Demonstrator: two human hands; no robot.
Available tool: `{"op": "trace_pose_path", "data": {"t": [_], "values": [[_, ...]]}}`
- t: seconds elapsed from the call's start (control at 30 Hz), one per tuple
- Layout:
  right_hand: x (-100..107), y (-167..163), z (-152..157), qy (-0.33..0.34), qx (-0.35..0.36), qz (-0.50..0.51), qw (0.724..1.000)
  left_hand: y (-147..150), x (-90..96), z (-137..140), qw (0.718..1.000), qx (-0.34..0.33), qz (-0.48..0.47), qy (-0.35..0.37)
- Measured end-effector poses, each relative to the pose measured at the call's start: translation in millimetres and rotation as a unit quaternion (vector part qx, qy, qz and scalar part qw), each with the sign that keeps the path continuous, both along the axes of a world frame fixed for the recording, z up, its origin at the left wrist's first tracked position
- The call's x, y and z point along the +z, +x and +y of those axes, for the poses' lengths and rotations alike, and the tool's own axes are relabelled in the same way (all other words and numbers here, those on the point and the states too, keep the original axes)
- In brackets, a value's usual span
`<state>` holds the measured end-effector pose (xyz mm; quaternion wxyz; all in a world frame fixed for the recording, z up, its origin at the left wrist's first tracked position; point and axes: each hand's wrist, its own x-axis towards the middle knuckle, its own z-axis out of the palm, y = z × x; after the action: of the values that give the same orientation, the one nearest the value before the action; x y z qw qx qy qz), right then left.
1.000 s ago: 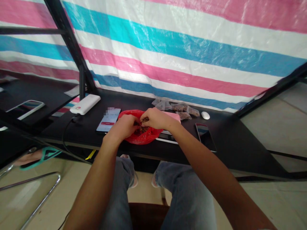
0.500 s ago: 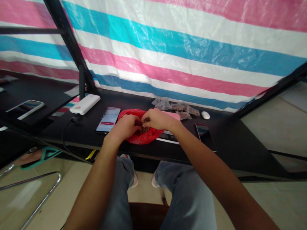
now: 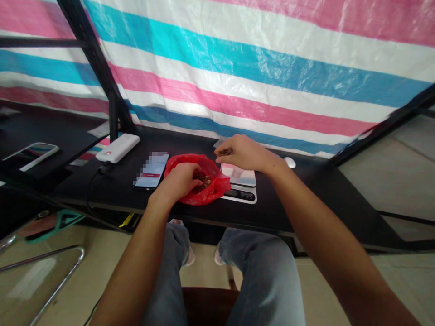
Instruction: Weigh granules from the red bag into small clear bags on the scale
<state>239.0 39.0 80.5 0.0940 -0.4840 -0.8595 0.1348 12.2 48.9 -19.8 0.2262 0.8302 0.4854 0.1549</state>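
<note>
A red plastic bag point(image 3: 200, 198), its mouth spread wide, lies on the black desk with small brown dried pieces point(image 3: 204, 181) inside. My left hand point(image 3: 182, 181) grips over the bag's left side, thumb and fingers curled at its opening. Up and to the right, my right hand point(image 3: 243, 153) is closed on a pinch of the brown pieces point(image 3: 227, 152). Just below it sits a flat white digital scale point(image 3: 252, 199) with a shiny weighing plate point(image 3: 239, 175) and a dark panel. The bag's right edge overlaps the scale's left side.
Left of the bag lies a lit smartphone point(image 3: 152, 172); beyond it is a white power bank point(image 3: 118, 147) with a black cable. A small white oval object point(image 3: 290, 163) lies right of my wrist. Clear plastic point(image 3: 220, 142) shows behind my right hand. A striped sheet point(image 3: 238, 81) hangs behind the desk.
My right hand has come out of the red bag with brown pieces and moved up and right, uncovering the scale. My left hand has stayed at the bag.
</note>
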Motion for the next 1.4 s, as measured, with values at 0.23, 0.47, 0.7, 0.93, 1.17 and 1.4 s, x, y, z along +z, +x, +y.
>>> {"op": "trace_pose_path", "data": {"t": [0.23,0.47,0.7,0.93,1.17,1.4], "values": [[7,46,-11,-0.016,-0.04,-0.137,0.99,2,-1.9,4,1.0,0.0,0.001,-0.008],[4,36,-10,-0.016,-0.047,-0.251,0.967,4,-3.1,4,0.999,0.005,-0.035,-0.036],[3,24,-5,-0.012,-0.055,-0.299,0.952,5,-1.9,3,0.997,0.008,-0.059,-0.051],[3,17,-4,-0.013,-0.059,-0.328,0.943,4,-2.5,3,0.998,-0.005,-0.04,-0.052],[10,13,-7,-0.028,-0.06,-0.326,0.943,5,-2.5,4,0.999,-0.005,-0.015,-0.049],[11,12,-9,-0.039,-0.061,-0.303,0.95,5,-2.5,4,0.999,-0.019,-0.013,-0.049]]}}
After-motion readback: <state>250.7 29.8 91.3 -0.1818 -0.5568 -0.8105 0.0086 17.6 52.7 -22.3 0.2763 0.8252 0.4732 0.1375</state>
